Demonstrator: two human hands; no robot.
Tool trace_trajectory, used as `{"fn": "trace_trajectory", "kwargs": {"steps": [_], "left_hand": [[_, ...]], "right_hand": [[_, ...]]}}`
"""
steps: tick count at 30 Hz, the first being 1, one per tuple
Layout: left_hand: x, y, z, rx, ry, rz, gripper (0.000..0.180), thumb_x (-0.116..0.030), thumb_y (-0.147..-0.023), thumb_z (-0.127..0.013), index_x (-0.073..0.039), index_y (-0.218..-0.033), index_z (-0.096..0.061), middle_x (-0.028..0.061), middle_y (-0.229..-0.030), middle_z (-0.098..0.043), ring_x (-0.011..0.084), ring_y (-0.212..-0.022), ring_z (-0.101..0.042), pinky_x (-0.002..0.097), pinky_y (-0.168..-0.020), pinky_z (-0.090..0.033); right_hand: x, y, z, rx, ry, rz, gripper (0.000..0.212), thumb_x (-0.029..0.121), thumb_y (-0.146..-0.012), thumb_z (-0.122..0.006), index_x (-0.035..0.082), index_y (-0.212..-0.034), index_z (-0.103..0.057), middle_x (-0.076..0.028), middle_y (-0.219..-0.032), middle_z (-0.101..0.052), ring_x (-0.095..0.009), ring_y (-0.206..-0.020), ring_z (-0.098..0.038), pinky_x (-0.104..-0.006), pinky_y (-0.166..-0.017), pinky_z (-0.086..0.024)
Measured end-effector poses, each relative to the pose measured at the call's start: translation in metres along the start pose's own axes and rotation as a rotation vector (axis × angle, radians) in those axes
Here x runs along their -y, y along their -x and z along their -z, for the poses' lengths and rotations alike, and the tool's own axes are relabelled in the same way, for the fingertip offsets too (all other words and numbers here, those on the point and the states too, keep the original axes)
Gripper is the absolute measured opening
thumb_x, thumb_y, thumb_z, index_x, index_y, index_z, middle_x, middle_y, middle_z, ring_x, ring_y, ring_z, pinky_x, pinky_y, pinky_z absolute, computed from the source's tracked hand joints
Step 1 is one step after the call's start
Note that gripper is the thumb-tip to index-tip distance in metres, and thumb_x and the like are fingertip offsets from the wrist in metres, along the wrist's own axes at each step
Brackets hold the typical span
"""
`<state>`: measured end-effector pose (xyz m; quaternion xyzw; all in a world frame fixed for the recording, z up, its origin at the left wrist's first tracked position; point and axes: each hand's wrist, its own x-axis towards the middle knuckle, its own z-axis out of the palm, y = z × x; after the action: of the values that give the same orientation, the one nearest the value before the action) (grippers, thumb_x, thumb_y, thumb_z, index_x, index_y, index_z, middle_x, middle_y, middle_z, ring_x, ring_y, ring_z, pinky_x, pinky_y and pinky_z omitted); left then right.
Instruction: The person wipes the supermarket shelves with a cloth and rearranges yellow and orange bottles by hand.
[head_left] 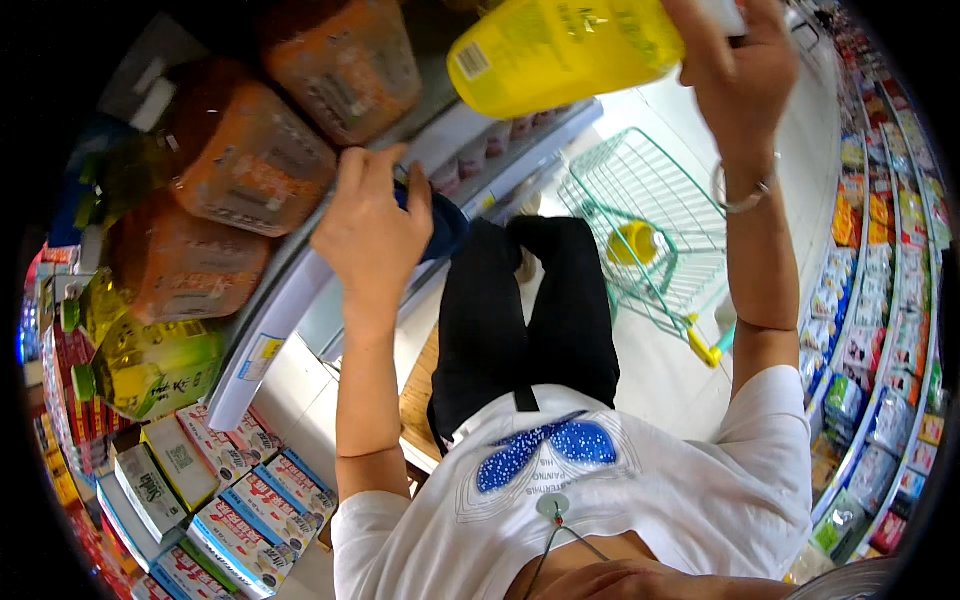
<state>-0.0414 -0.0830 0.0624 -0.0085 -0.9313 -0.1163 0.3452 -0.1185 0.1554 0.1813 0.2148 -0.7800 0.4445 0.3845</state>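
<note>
Right hand (745, 85) grips a yellow, see-through plastic bottle (565, 55) near its neck end, fingers closed about it beside a small whitish piece (728, 15) that may be the cap. Left hand (375, 220) bends over at the pale grey shelf edge (290, 295), next to a dark blue, rounded object (447, 228); whether it grasps that or merely rests there, I cannot tell.

The bottle is at the far side of the view, just beyond the shelf front and well apart from the left hand. Its long axis runs sideways: the rounded base points left and slightly toward the wearer, the neck right, so it seems tipped over rather than upright.

The step in hand looks like carrying or turning the bottle in mid-air. Shifting it calls for a firm neck grip and a base kept clear of the orange, block-shaped packs (345, 70) and the green wire shopping cart (650, 165).
</note>
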Motion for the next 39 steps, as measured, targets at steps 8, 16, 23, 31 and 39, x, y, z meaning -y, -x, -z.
{"fn": "trace_trajectory", "kwargs": {"steps": [8,16,23,31,39], "left_hand": [[-0.006,-0.001,-0.003,0.005,0.008,0.002,0.016,-0.025,-0.082,-0.069,-0.019,-0.096,-0.072,-0.0016,-0.096,-0.065,0.0223,-0.074,-0.067,0.0341,-0.057,-0.052],[-0.006,-0.005,-0.004,0.013,0.045,-0.004,0.020,-0.025,-0.080,-0.070,-0.016,-0.098,-0.072,-0.0002,-0.094,-0.065,0.0216,-0.073,-0.067,0.0309,-0.059,-0.052],[0.001,-0.003,-0.005,-0.051,0.076,-0.065,0.019,-0.024,-0.077,-0.072,-0.013,-0.093,-0.070,0.0004,-0.088,-0.061,0.0206,-0.066,-0.064,0.0295,-0.054,-0.049],[-0.002,-0.001,-0.001,0.032,0.061,-0.044,0.024,-0.024,-0.079,-0.070,-0.012,-0.099,-0.067,0.0016,-0.091,-0.059,0.0221,-0.068,-0.064,0.0305,-0.056,-0.050],[-0.001,-0.002,0.001,0.047,0.101,-0.029,0.028,-0.023,-0.078,-0.070,-0.009,-0.102,-0.065,0.0038,-0.091,-0.056,0.0217,-0.067,-0.063,0.0311,-0.056,-0.050]], "right_hand": [[-0.104,0.069,0.076,0.241,0.437,-0.059,0.034,0.037,-0.088,-0.070,0.009,-0.105,-0.061,-0.012,-0.085,-0.072,-0.023,-0.084,-0.073,-0.0275,-0.058,-0.058],[-0.245,0.171,0.051,0.507,0.727,-0.515,0.047,0.048,-0.079,-0.068,0.011,-0.107,-0.058,-0.016,-0.080,-0.069,-0.036,-0.074,-0.068,-0.0442,-0.064,-0.053],[-0.327,0.269,0.018,0.705,0.773,-0.777,0.050,0.049,-0.079,-0.068,0.012,-0.111,-0.056,-0.017,-0.094,-0.070,-0.038,-0.089,-0.067,-0.0468,-0.076,-0.052],[-0.322,0.276,0.032,1.110,0.922,-0.780,0.052,0.046,-0.081,-0.069,0.008,-0.113,-0.054,-0.018,-0.103,-0.069,-0.036,-0.097,-0.067,-0.0448,-0.079,-0.052],[-0.103,0.054,-0.016,1.373,-0.497,-0.640,0.032,0.031,-0.095,-0.058,0.000,-0.103,-0.066,-0.007,-0.084,-0.069,-0.015,-0.081,-0.068,-0.0294,-0.072,-0.055]]}}
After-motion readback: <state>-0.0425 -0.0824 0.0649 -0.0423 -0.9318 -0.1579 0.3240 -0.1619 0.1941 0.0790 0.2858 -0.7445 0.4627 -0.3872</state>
